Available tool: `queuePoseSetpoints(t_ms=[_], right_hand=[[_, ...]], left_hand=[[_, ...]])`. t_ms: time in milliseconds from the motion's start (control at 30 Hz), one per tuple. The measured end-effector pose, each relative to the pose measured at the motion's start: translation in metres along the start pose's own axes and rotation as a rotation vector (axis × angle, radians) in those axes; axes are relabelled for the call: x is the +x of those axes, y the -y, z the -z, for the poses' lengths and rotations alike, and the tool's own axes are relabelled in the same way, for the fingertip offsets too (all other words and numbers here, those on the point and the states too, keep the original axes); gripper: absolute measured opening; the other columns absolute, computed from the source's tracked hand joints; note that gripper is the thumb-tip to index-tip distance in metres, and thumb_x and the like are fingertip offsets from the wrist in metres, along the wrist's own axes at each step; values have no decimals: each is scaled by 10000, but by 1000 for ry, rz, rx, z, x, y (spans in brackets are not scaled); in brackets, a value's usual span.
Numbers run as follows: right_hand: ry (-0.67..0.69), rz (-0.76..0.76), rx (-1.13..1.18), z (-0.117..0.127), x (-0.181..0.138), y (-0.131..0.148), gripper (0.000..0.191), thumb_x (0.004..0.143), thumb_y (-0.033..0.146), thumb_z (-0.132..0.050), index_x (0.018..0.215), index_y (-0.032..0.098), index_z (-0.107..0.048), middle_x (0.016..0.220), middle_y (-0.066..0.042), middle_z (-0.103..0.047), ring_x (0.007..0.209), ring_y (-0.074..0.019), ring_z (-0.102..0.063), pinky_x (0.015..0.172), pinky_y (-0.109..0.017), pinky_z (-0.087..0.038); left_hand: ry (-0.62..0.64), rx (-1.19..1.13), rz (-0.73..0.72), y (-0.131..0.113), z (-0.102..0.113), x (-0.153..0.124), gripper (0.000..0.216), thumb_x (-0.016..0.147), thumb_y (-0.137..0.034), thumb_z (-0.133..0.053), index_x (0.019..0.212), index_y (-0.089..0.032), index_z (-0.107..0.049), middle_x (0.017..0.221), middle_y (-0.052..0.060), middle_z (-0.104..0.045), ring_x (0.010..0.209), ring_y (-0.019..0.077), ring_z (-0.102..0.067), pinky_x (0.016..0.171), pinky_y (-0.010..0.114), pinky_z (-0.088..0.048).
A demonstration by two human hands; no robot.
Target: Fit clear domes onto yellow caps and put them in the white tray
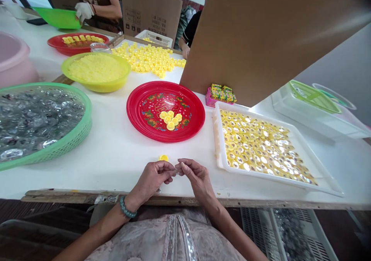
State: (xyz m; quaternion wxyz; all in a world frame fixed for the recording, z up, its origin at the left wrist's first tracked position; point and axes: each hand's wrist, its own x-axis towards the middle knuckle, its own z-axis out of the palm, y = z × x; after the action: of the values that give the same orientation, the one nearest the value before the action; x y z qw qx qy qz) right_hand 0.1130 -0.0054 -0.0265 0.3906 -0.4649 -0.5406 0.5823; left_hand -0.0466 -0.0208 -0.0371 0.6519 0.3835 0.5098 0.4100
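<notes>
My left hand point(158, 176) and my right hand point(194, 173) meet above the table's front edge, fingertips pinched together. Between them is a small clear piece, mostly hidden by the fingers, so its kind does not show. Just beyond my left fingers a yellow round plastic part point(164, 158) lies on the white tabletop. Farther forward, a red patterned tray point(136, 116) carries several such yellow parts point(171, 118). To the right, a white tray point(324, 176) holds rows of yellow parts with shiny round tops point(257, 149).
A green basket point(87, 116) of clear plastic pieces stands left. Behind it are a yellow bowl point(116, 84) of yellow bits and a pink tub point(17, 56). A cardboard sheet point(261, 33) rises behind the white tray. A gloved co-worker's hand point(84, 11) touches a green basin point(59, 18).
</notes>
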Motion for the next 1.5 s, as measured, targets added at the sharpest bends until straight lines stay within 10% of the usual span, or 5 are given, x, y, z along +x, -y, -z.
queuePoseSetpoints(t_ms=[233, 533, 767, 1133, 1500], right_hand=[[-20, 321, -292, 7, -8, 6, 118, 785, 219, -647, 891, 215, -698, 841, -43, -634, 762, -148, -584, 689, -266, -470], [310, -219, 224, 13, 0, 1, 130, 753, 263, -687, 791, 142, -657, 778, -30, -645, 687, -106, -566, 671, -237, -446], [525, -477, 318, 10, 0, -7, 288, 623, 266, -780, 826, 142, -617, 706, -12, -649, 646, -135, -623, 644, -264, -471], [118, 228, -564, 14, 35, -11, 273, 690, 233, -712, 955, 225, -643, 913, -33, -658, 784, -163, -584, 705, -296, -483], [284, 504, -721, 12, 58, -24, 249, 776, 127, -619, 1002, 231, -642, 984, -45, -666, 909, -179, -602, 804, -305, -490]], left_hand=[[3, -93, -48, -5, -1, -2, 169, 698, -276, -689, 815, -155, -680, 693, 11, -652, 672, 137, -583, 658, 254, -472], [112, 342, -429, -6, 11, -9, 105, 792, -229, -613, 803, -187, -708, 790, 34, -675, 752, 143, -605, 724, 245, -458], [171, 357, -368, 0, 23, -19, 84, 781, -229, -625, 773, -178, -692, 763, 30, -649, 727, 141, -596, 703, 249, -457], [-106, 760, -258, -2, 49, 21, 402, 687, -220, -672, 1082, -181, -606, 945, 39, -587, 628, 122, -524, 608, 257, -427], [74, 628, -283, 5, 48, 46, 199, 724, -208, -599, 892, -214, -706, 864, 23, -661, 699, 146, -577, 653, 241, -441]])
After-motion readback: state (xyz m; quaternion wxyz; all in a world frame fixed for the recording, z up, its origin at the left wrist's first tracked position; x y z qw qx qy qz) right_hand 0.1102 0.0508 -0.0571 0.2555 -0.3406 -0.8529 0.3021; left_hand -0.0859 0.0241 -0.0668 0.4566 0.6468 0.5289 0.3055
